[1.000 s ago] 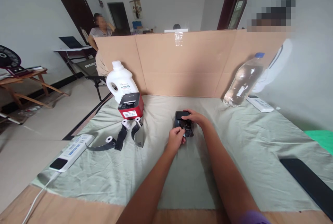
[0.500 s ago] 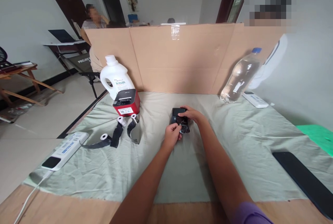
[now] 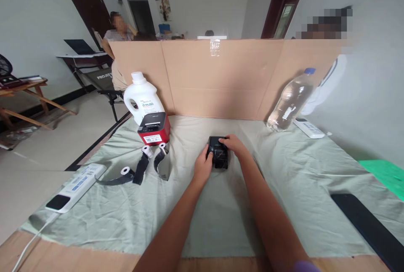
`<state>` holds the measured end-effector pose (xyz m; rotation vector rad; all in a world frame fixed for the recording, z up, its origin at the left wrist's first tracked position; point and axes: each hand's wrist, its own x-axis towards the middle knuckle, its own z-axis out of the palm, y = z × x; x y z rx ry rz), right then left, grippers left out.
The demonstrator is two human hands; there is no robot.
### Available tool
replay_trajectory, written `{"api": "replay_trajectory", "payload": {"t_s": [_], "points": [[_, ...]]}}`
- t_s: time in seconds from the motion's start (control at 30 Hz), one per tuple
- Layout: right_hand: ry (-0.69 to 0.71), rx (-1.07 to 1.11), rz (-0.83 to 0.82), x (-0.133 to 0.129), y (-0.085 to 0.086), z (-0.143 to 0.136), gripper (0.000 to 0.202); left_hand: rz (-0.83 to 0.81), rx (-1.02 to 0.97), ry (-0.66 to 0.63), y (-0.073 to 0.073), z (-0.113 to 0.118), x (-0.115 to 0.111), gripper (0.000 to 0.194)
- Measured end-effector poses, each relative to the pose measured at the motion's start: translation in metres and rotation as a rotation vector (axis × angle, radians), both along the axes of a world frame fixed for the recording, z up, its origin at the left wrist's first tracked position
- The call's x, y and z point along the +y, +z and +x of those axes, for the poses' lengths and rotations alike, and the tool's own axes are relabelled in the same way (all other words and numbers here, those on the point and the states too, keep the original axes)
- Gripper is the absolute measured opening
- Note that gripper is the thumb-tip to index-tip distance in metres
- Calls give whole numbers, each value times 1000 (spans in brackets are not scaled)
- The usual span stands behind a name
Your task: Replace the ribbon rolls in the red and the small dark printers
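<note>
A small black boxy device with a glossy, scratched-looking front part and a dark panel at its far end rests on the cloth at the middle. My left hand grips its left side, with the thumb along the top edge. My right hand holds the far right corner, its thumb on the top. Fingers under and behind the device are hidden. To the left, a red and black printer stands in front of a white jug. Several small paper rolls with dark strips lie near it.
A cardboard screen stands along the back. At right are a clear bottle with a blue cap, a white power strip and a black flat object. Another power strip lies left. Two people are beyond the screen.
My left hand has moved from the front of the device to its left side. The front part now looks flat and smooth, where it looked uneven before. The view has shifted slightly.
</note>
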<state>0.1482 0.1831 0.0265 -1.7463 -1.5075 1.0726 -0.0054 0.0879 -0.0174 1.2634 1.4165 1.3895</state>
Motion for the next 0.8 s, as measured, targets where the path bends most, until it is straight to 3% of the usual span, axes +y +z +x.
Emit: {"api": "replay_trajectory", "payload": {"t_s": [0.1, 0.33, 0.5, 0.63, 0.7, 0.8], "points": [[19, 12, 60, -7, -1, -13, 26, -14, -47, 25, -2, -4, 1, 44], [63, 58, 176, -21, 13, -28, 29, 45, -135, 84, -2, -10, 0, 46], [59, 144, 290, -28, 37, -5, 35, 58, -169, 48, 18, 8, 11, 46], [-60, 180, 374, -28, 49, 58, 37, 73, -186, -27, 42, 67, 34, 41], [-136, 190, 398, -27, 48, 101, 42, 72, -190, -81, 48, 113, 45, 38], [-271, 203, 409, -26, 39, 167, 53, 47, -172, -175, 46, 187, 58, 39]]}}
